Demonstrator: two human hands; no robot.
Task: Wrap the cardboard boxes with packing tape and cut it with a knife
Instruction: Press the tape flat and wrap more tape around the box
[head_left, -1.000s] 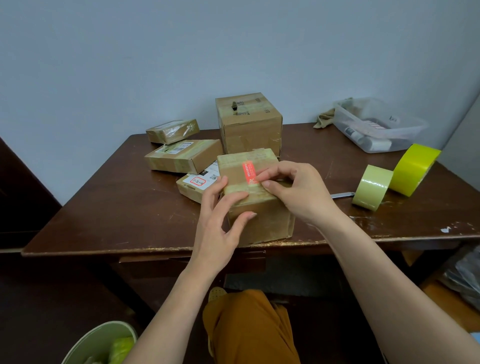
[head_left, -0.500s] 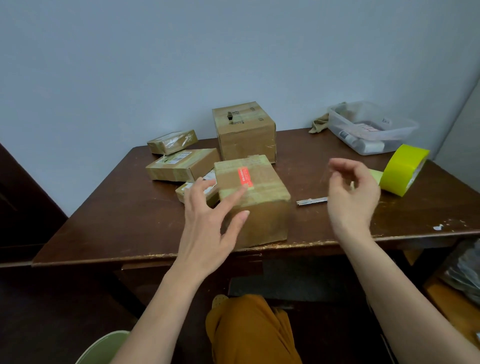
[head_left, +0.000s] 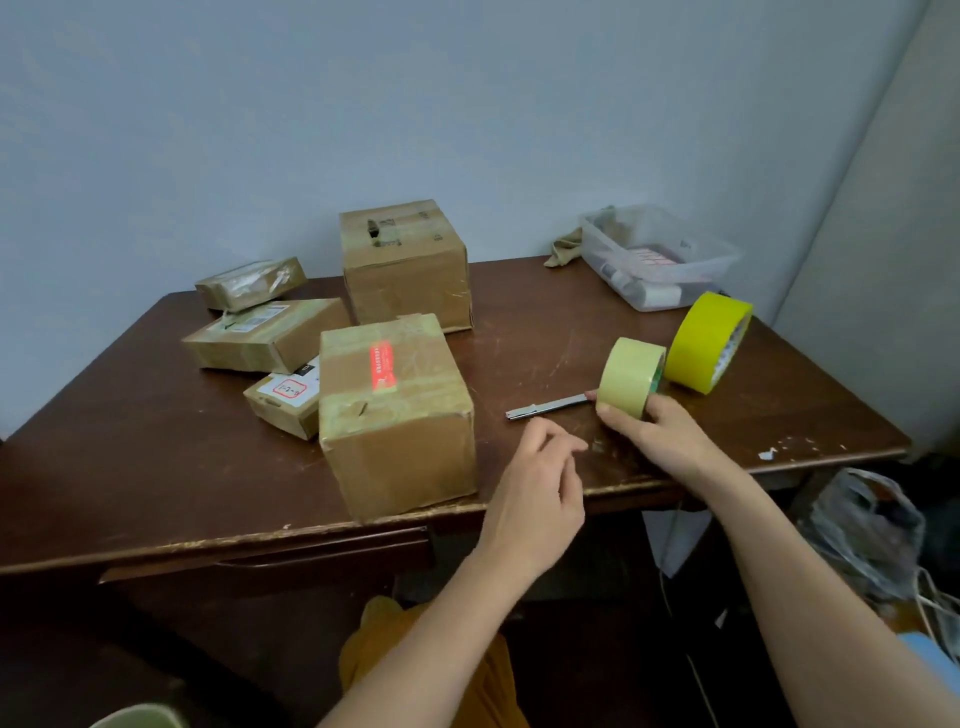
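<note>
With tape bands already across the front cardboard box (head_left: 397, 415) at the counter's (head_left: 130, 457) near edge, the right hand (head_left: 655, 431) grips the pale tape roll (head_left: 630, 376) beside the knife (head_left: 548, 406), the left hand's (head_left: 537, 493) fingers relaxed and empty; more wrapping and cutting likely remain.

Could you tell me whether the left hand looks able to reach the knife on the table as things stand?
Probably yes: the left hand hovers open just short of the knife, with bare table between; the right hand grips the pale tape roll beside it.

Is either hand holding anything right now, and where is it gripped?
The right hand grips the pale tape roll at its lower edge, fingers round the outer band. The left hand holds nothing.
</note>
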